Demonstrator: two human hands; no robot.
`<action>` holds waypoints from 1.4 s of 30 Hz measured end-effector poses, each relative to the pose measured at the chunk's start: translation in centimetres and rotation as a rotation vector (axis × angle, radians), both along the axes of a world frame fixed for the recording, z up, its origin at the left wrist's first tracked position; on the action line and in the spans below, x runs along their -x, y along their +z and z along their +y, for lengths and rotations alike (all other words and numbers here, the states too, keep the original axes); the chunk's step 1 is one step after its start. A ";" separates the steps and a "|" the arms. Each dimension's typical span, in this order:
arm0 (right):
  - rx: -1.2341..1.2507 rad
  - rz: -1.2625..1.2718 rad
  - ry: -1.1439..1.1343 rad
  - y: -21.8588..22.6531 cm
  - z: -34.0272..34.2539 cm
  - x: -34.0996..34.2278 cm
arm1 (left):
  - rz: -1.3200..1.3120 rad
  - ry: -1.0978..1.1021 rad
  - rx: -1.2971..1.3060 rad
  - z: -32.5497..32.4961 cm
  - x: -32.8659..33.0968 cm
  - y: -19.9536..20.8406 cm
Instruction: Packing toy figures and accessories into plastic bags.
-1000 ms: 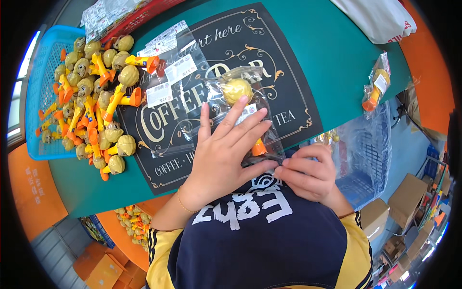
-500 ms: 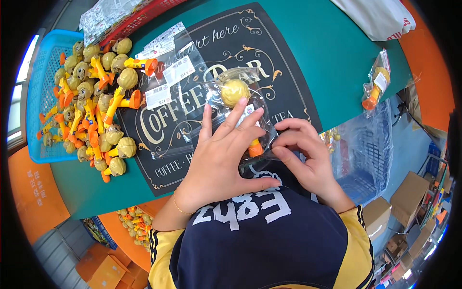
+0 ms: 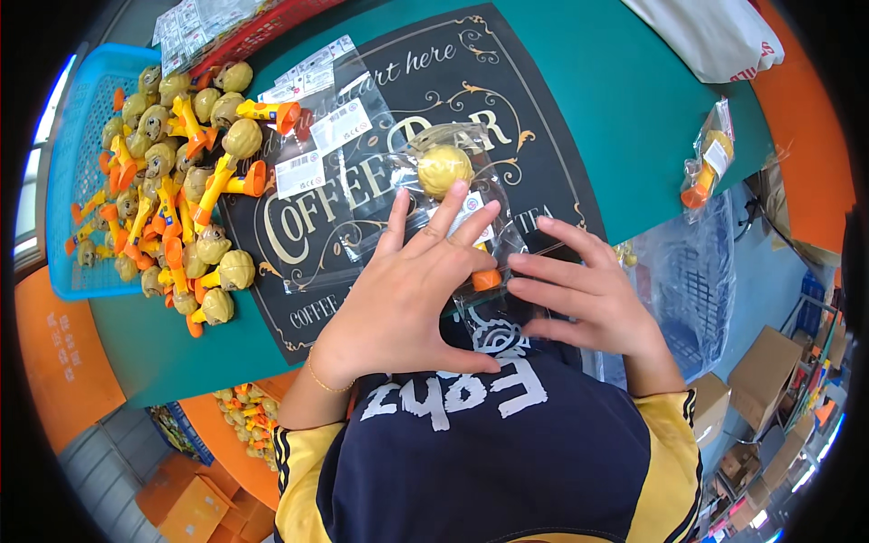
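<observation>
A toy figure with a round golden head [image 3: 444, 171] and an orange foot end lies inside a clear plastic bag [image 3: 496, 195] on a dark printed mat [image 3: 548, 149]. Across the bag's left side rests my left hand [image 3: 394, 294], open, its fingers spread and their tips just below the golden head. At the lower right of the bag my right hand [image 3: 593, 294] is open with fingers apart, close to the orange end. Whether its fingertips touch the plastic I cannot tell. Clear bags with white labels [image 3: 342, 127] lie flat left of the packed toy.
A light-blue basket [image 3: 65, 240] at the left has similar toys [image 3: 172, 213] heaped in and beside it. Behind stands a red basket [image 3: 262, 38] with printed bags on it. On the table's right side are a bagged toy [image 3: 709, 167] and a white bag [image 3: 706, 36].
My right hand's fingers have opened out from a pinch near the bag's lower edge. My left hand has shifted slightly, still spread over the bag.
</observation>
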State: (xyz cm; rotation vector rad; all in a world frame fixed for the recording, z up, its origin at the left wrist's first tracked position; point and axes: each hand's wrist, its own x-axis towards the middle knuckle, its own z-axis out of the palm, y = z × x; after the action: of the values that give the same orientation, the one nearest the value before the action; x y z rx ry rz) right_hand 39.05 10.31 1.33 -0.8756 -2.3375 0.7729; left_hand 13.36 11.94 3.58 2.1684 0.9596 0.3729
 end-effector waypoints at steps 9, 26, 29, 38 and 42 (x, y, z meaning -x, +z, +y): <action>-0.284 -0.162 -0.043 -0.8 -0.1 0.1 | 0.007 -0.007 -0.153 -3.3 2.7 -1.1; -0.373 -0.008 -0.052 -3.1 -1.5 -0.2 | -0.038 0.143 -0.703 -6.4 2.2 -3.8; -0.418 0.040 -0.096 -2.8 -1.5 0.2 | -0.055 0.134 -0.717 -6.4 2.1 -3.9; -0.090 0.371 -0.181 -3.3 -3.2 1.8 | -0.142 0.223 -0.657 -5.9 1.2 -3.5; 0.053 0.464 -0.127 -3.4 -3.0 1.9 | -0.276 0.267 -0.487 -5.6 1.1 -3.8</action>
State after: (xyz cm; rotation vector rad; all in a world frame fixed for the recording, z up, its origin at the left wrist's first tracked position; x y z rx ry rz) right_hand 37.15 7.28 -2.03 -0.7610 -1.8459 0.8796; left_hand 12.24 6.33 -0.19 2.3242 1.0812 1.1022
